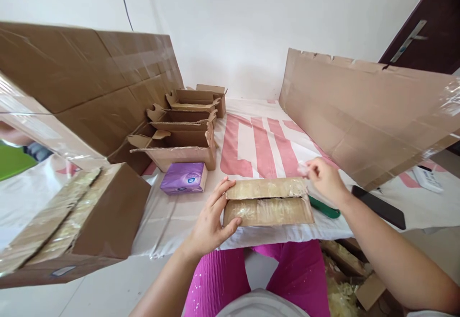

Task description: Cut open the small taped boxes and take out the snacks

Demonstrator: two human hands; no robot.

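A small cardboard box lies at the table's front edge. Its two top flaps carry yellowish tape, with a dark gap between them. My left hand grips the box's left end, thumb on the near side and fingers on the far side. Just past the far right corner, my right hand pinches a crumpled strip of clear tape between thumb and fingers. A green-handled tool lies beside the box's right end, partly hidden by the box.
A purple tissue pack sits before several open cardboard boxes. Tall cardboard panels stand left and right. A black phone lies at right. A large taped box is at left; cardboard scraps lie below.
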